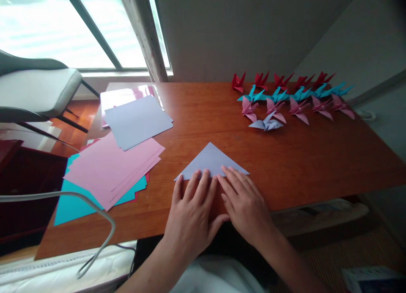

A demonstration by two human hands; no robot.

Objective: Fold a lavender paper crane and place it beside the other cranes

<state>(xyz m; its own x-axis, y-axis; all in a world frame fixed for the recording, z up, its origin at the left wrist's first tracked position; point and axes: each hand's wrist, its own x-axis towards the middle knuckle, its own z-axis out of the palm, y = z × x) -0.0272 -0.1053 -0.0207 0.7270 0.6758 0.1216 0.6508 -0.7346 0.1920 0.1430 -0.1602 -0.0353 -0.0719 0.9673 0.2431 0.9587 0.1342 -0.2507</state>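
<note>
A pale lavender sheet of paper (209,160), folded into a triangle, lies flat on the wooden table with its peak pointing away from me. My left hand (193,212) rests over the left part of its near edge, fingers stretched out and fingertips on the paper. Beside it, my right hand (245,200) lies with extended fingers on the right part of the same edge. The two index fingers nearly meet at the middle. Neither hand is closed around anything.
Loose lavender sheets (139,119), pink sheets (111,166) and blue sheets (76,204) overlap at the left. Rows of red, blue and pink paper cranes (298,109) stand at the back right, with a lavender crane (266,123) in front. A grey cable (108,217) crosses the lower left.
</note>
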